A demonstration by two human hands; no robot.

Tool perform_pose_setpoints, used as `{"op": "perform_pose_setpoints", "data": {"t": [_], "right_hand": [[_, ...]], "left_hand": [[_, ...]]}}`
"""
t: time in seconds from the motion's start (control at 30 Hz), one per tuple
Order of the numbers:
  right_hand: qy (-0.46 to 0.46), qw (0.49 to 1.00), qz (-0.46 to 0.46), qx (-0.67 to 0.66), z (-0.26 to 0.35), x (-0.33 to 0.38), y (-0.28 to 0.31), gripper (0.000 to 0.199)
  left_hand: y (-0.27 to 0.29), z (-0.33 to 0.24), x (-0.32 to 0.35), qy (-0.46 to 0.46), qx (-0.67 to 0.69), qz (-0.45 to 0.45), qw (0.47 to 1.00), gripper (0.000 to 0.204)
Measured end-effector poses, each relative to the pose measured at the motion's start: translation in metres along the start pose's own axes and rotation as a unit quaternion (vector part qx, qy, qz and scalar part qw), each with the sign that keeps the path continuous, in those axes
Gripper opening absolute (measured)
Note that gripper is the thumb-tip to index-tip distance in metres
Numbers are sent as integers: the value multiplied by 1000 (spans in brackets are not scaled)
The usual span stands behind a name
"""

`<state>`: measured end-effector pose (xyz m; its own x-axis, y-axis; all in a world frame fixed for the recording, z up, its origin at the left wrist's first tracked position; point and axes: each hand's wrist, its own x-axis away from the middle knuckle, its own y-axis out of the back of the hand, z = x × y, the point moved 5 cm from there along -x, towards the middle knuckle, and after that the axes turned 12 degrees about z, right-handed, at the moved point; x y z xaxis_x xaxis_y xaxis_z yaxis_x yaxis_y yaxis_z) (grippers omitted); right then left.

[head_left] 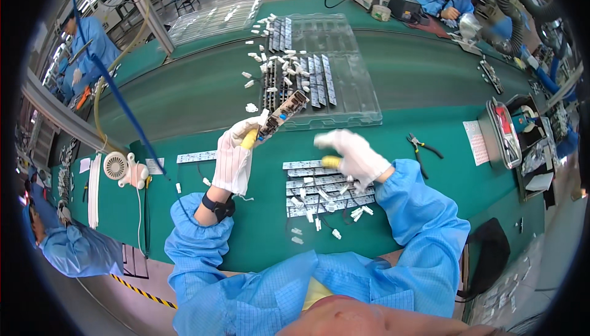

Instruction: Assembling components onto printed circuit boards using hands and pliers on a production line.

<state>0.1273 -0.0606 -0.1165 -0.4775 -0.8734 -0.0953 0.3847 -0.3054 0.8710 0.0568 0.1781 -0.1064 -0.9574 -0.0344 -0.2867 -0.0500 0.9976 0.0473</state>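
My left hand [234, 159], in a white glove with a yellow thumb cover, grips a narrow circuit board [284, 116] by its lower end. The board is tilted up to the right, with dark parts and blue components on it. My right hand [359, 156], gloved the same way, hovers over the far right of a row of white strip boards [297, 211]. Its thumb and fingers are apart, with nothing seen between them. Black wires with white connectors [336, 234] trail over these strips. One more strip board [192, 158] lies left of my left hand, partly hidden by it.
Beyond my hands, a clear plastic tray [367, 99] holds several boards with white connectors. Cutting pliers [421, 154] lie to the right, near a toolbox [504, 133]. At left are a small white fan [117, 166] and a hanging blue cord [126, 105]. Co-workers sit around.
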Motion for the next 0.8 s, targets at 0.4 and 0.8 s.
{"op": "perform_pose_setpoints", "data": {"t": [0.4, 0.8], "right_hand": [[-108, 853, 70, -507, 40, 47, 53, 40], [-146, 889, -39, -433, 32, 47, 64, 26]], "left_hand": [[-69, -72, 37, -310, -316, 115, 889, 19], [-61, -41, 33, 136, 94, 148, 975, 51]]}}
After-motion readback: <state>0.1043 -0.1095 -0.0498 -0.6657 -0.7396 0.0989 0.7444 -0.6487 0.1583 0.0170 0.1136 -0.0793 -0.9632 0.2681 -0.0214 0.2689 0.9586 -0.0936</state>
